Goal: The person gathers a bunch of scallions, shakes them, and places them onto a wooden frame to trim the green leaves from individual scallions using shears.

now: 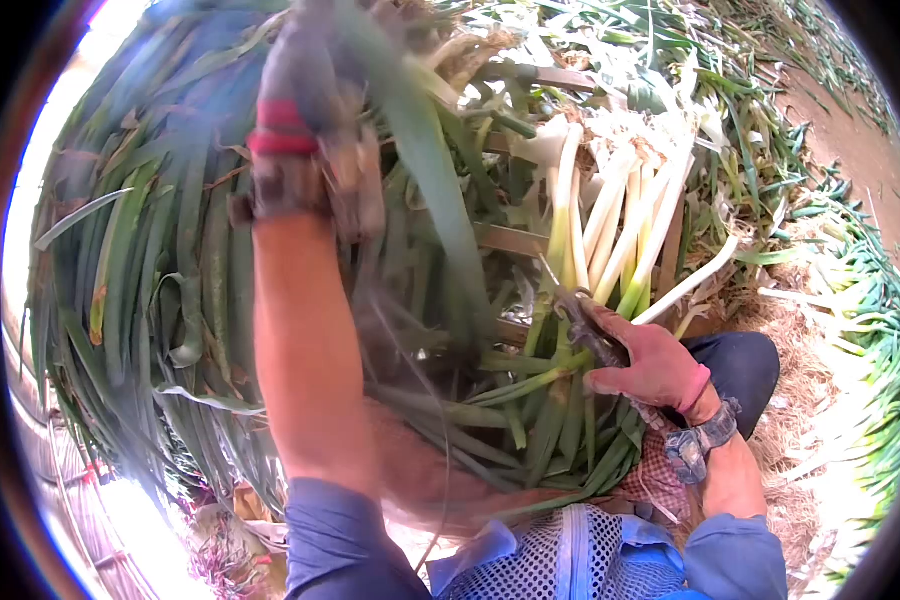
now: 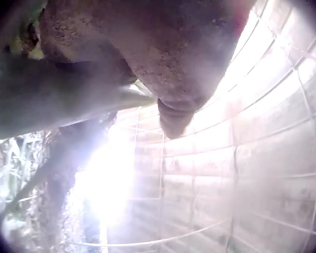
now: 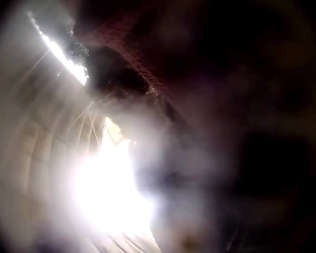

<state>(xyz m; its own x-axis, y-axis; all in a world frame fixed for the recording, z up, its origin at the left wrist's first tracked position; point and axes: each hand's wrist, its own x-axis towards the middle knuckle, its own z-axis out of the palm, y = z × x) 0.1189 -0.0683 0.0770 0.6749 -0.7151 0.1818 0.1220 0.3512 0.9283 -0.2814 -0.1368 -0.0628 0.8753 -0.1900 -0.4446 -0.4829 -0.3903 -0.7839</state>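
My left hand (image 1: 315,75), gloved and blurred, reaches over the top of a big heap of green onions (image 1: 170,240). It grips a green onion whose broad leaf (image 1: 425,160) hangs down to the right. In the left wrist view, curled gloved fingers (image 2: 163,68) close round a green stalk (image 2: 58,100). My right hand (image 1: 655,365), in a pinkish glove, holds a dark, thin tool (image 1: 592,330) with a pointed tip; its exact kind I cannot tell. White-stemmed green onions (image 1: 620,215) lie just beyond this hand. The right wrist view is mostly dark and glare.
Wooden slats (image 1: 515,240) show beneath the white stems. Dry roots and trimmings (image 1: 785,330) cover the ground at right, beside a long row of green onions (image 1: 870,400). A thin cord (image 1: 435,390) hangs near the left forearm. Ribbed pale sheeting (image 2: 242,174) stands behind the left hand.
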